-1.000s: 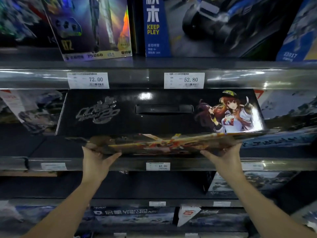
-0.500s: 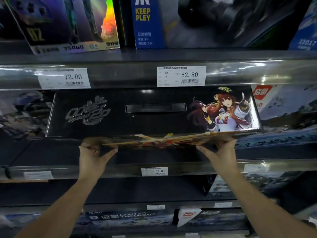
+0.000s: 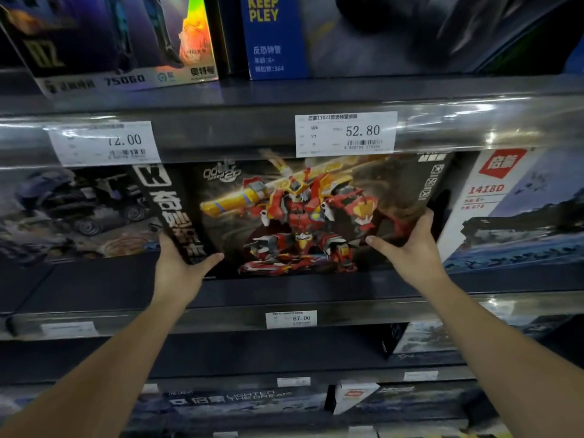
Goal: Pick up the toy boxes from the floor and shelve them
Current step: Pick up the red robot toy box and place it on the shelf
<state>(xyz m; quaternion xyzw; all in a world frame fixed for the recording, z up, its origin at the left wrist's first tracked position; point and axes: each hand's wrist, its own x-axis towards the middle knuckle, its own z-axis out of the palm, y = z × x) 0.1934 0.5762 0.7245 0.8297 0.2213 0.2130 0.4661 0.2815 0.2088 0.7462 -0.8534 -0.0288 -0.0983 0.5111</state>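
Note:
A large dark toy box (image 3: 294, 216) with a red and gold robot printed on its front stands upright on the middle shelf (image 3: 284, 292), its face toward me. My left hand (image 3: 180, 263) grips its lower left corner, thumb across the front. My right hand (image 3: 410, 248) holds its lower right edge, fingers wrapped around the side. The box's top edge is hidden behind the price rail above.
A car toy box (image 3: 72, 210) stands to the left and a white and blue box (image 3: 512, 210) marked 1418D to the right. Price tags (image 3: 346, 134) hang on the rail above. More boxes fill the upper shelf (image 3: 120, 42) and lower shelves (image 3: 240, 403).
The box was lying flat with its black handled side facing me; it has been tipped upright so the robot front now faces out, further into the shelf. Both hands rose with it.

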